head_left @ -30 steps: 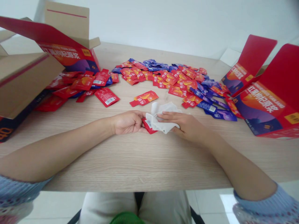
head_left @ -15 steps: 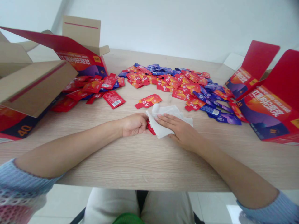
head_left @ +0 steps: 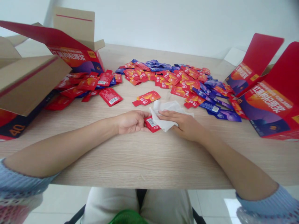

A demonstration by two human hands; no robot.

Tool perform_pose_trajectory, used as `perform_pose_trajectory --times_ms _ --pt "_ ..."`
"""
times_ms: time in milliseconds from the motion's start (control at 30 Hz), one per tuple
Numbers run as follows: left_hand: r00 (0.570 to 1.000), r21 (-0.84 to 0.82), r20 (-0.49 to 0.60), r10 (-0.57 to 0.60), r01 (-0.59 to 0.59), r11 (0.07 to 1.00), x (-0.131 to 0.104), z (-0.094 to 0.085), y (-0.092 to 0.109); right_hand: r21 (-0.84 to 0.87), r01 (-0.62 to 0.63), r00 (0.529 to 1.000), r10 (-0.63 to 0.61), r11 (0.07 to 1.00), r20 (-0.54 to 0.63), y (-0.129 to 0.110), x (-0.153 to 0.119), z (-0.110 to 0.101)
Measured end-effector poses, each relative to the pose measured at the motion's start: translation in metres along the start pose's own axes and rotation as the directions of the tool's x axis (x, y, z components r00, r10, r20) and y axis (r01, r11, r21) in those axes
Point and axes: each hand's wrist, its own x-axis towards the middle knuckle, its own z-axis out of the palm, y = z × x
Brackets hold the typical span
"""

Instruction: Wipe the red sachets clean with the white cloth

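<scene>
A small red sachet (head_left: pixel 153 123) with a white barcode label lies in front of me, its left end between the fingers of my left hand (head_left: pixel 133 122). The thumb and fingers of that hand are closed on it. Over the sachet's right part lies a white wipe (head_left: pixel 174 107), thin and crumpled, hiding that end. My right hand (head_left: pixel 187 123) holds the wipe from above, fingers stretched across it and the thumb at its near edge. Just beyond my hands a single red-orange sachet (head_left: pixel 147 98) rests face up.
Red and blue sachets (head_left: pixel 184 82) lie heaped across the back and right of the wooden table (head_left: pixel 130 161). More red sachets (head_left: pixel 90 83) pile up at left. Open cartons (head_left: pixel 77 57) stand at left, and two red cartons (head_left: pixel 268 107) at right.
The wipe and my right hand have shifted slightly right off the sachet, baring its barcode side. My left hand's grip looks looser and flatter. The view has tilted a little.
</scene>
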Motion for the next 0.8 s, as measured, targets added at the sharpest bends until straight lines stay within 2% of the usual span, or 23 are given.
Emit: perform_pose_trajectory --times_ms 100,233,400,600,800 --pt "0.996 -0.011 0.072 -0.050 0.051 0.999 0.000 -0.008 0.003 -0.074 -0.102 0.994 0.100 0.992 -0.041 0.012 -0.003 -0.002" --pt "0.996 -0.009 0.081 -0.037 0.038 0.999 0.001 -0.009 0.003 -0.095 -0.119 0.990 0.111 0.988 -0.083 0.016 -0.003 0.001" --pt "0.995 -0.020 0.104 -0.005 0.007 1.000 0.001 -0.006 0.002 -0.041 0.010 0.996 -0.013 0.999 -0.086 0.005 0.005 0.007" --pt "0.993 -0.093 0.092 0.078 -0.069 0.993 -0.001 -0.004 -0.002 -0.081 0.166 0.985 -0.169 0.983 -0.036 -0.020 0.013 0.013" --pt "0.994 -0.058 0.110 0.002 0.004 0.998 -0.008 -0.001 0.003 -0.070 0.223 0.973 -0.218 0.972 0.070 -0.023 0.004 0.014"
